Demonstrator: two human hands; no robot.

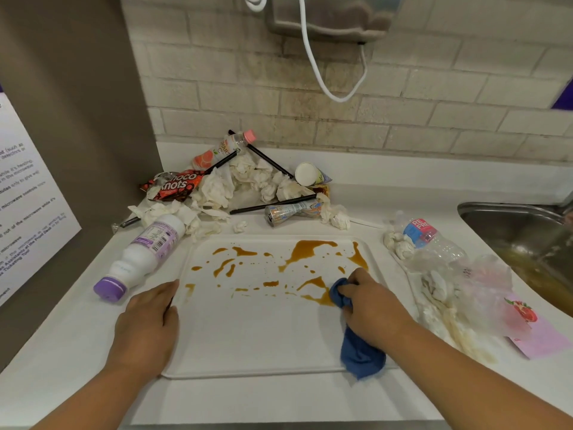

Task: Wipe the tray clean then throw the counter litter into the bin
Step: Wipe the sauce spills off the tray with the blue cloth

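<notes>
Tray (263, 336) is set on tabletop (217, 398), centre front, brown spills (310, 249) mostly unwiped. Blue cloth (359, 355) is bunched in right hand (372, 302) grip. Left hand (148, 318) is laid flat, apparently, on the left rim. Risk: sauce gets pushed over the rim if wiped outward.

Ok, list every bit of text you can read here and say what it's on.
"hoco Knots": on the snack wrapper.
"RE FRE": on the clear bottle.
"MART C": on the pink-capped bottle.
"microwave": on the poster; its other lines are too blurred to read.
The label print on the white bottle is too small to read.
The print on the crushed cup is blurred.
</notes>
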